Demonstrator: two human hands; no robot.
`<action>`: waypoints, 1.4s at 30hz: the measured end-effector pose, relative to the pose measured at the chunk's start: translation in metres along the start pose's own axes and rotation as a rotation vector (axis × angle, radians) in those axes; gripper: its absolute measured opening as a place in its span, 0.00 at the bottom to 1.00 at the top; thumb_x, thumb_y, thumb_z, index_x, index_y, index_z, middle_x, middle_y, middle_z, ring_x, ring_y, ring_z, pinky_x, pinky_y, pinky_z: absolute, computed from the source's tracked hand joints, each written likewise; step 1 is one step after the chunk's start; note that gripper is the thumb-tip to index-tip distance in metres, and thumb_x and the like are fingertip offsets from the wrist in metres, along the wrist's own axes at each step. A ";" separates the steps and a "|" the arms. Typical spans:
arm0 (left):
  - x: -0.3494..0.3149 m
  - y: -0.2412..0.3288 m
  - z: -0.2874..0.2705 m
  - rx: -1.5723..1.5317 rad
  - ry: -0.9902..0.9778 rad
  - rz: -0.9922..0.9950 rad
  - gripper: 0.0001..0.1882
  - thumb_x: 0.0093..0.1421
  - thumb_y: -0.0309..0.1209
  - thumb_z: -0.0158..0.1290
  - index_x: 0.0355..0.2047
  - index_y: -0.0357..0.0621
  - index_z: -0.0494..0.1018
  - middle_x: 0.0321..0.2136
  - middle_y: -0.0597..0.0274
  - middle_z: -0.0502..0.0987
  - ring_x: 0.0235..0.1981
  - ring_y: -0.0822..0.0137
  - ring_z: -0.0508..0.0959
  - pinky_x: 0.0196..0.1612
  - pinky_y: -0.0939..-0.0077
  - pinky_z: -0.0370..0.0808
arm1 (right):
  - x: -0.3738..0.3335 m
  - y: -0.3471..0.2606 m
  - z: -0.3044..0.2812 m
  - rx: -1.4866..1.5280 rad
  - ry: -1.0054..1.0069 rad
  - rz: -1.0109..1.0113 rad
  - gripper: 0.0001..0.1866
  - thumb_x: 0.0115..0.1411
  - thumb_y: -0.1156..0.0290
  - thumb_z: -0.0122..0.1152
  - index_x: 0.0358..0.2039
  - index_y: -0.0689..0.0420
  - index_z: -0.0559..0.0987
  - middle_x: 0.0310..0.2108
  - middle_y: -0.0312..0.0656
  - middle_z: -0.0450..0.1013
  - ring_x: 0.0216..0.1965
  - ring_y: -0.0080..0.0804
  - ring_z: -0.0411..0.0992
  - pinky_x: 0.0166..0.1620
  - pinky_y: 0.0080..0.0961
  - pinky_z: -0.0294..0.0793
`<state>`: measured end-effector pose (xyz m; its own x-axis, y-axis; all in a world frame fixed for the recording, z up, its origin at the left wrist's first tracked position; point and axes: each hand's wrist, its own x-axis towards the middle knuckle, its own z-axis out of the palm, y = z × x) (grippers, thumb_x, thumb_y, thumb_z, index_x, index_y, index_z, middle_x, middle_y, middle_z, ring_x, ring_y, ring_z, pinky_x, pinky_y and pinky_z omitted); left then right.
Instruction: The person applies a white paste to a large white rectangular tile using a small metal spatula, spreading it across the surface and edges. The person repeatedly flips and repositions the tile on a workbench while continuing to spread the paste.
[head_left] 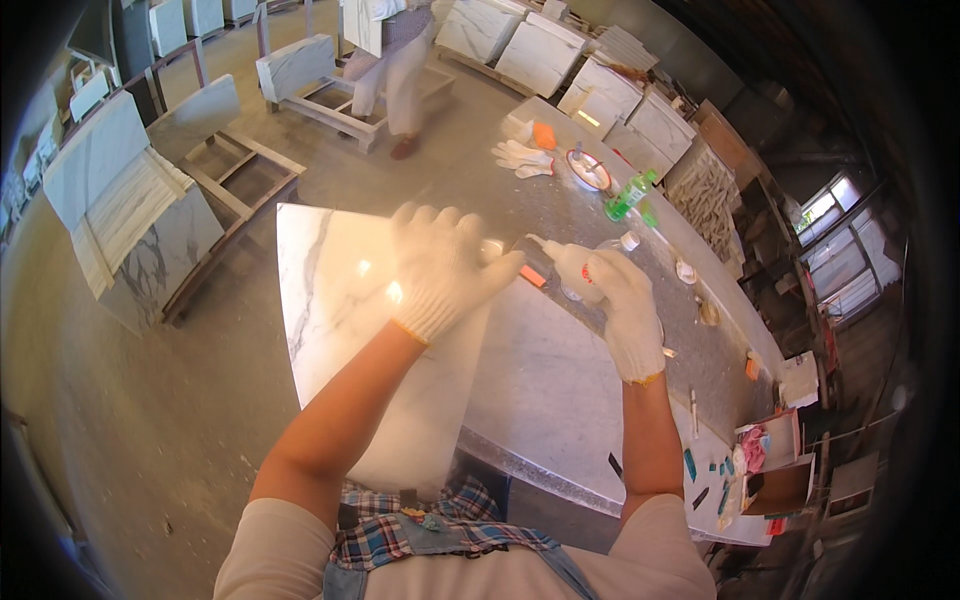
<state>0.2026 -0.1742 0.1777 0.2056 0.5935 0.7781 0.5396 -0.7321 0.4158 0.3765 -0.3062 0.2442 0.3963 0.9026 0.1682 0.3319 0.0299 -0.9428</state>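
A white marble slab with grey veins lies before me, its left part reaching out past the worktable. My left hand, in a pale knit glove, rests on the slab near its far edge, fingers spread and thumb pointing right. My right hand, gloved too, is closed around a white squeeze bottle with a thin nozzle. The bottle is tilted, and its nozzle points left toward my left thumb. A small orange block lies just below the nozzle. Fingers of the right hand are partly hidden behind the bottle.
Farther along the table are a pair of gloves, a round dish and a green bottle. Open boxes stand at the right. Marble slabs on wooden racks are at the left. Another person stands beyond.
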 end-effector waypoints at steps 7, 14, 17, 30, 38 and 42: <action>0.000 -0.013 -0.011 -0.079 -0.109 0.111 0.17 0.56 0.46 0.56 0.31 0.43 0.77 0.27 0.55 0.77 0.34 0.50 0.74 0.50 0.54 0.66 | -0.019 0.075 -0.053 0.387 0.276 0.171 0.13 0.69 0.61 0.54 0.47 0.55 0.77 0.35 0.29 0.71 0.33 0.19 0.65 0.35 0.20 0.64; -0.002 -0.027 -0.014 -0.084 -0.172 0.189 0.18 0.65 0.36 0.47 0.47 0.38 0.77 0.38 0.47 0.80 0.42 0.43 0.76 0.51 0.52 0.68 | -0.035 0.184 -0.134 0.221 0.536 0.234 0.16 0.65 0.58 0.60 0.47 0.56 0.78 0.31 0.30 0.72 0.30 0.17 0.69 0.32 0.18 0.67; -0.003 -0.028 -0.010 -0.067 -0.088 0.227 0.17 0.65 0.35 0.46 0.46 0.39 0.77 0.38 0.48 0.80 0.42 0.45 0.76 0.52 0.53 0.68 | -0.031 0.217 -0.157 -0.151 0.708 0.154 0.21 0.62 0.56 0.62 0.46 0.60 0.82 0.34 0.37 0.79 0.34 0.24 0.74 0.38 0.22 0.72; -0.004 -0.031 -0.014 0.075 -0.041 0.265 0.10 0.63 0.32 0.49 0.36 0.43 0.78 0.33 0.54 0.79 0.38 0.48 0.75 0.49 0.54 0.68 | 0.014 0.261 -0.185 -0.833 0.557 0.429 0.21 0.56 0.49 0.63 0.41 0.50 0.87 0.41 0.49 0.81 0.44 0.48 0.79 0.48 0.40 0.75; -0.005 -0.027 -0.007 0.019 0.014 0.198 0.07 0.59 0.30 0.50 0.34 0.44 0.77 0.31 0.56 0.79 0.38 0.50 0.76 0.52 0.52 0.68 | -0.002 0.236 -0.154 -0.938 0.680 0.165 0.19 0.64 0.55 0.57 0.45 0.56 0.82 0.44 0.53 0.80 0.44 0.53 0.78 0.49 0.45 0.75; -0.006 -0.029 -0.007 0.035 0.010 0.197 0.12 0.64 0.33 0.46 0.34 0.42 0.78 0.32 0.53 0.80 0.36 0.47 0.75 0.46 0.54 0.67 | -0.073 0.213 -0.075 -0.581 0.316 0.017 0.11 0.65 0.69 0.60 0.41 0.63 0.81 0.35 0.47 0.80 0.39 0.45 0.77 0.48 0.39 0.76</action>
<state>0.1805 -0.1591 0.1643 0.3019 0.4362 0.8477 0.5177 -0.8217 0.2384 0.4825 -0.3976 0.0528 0.6086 0.7285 0.3146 0.6962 -0.2999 -0.6522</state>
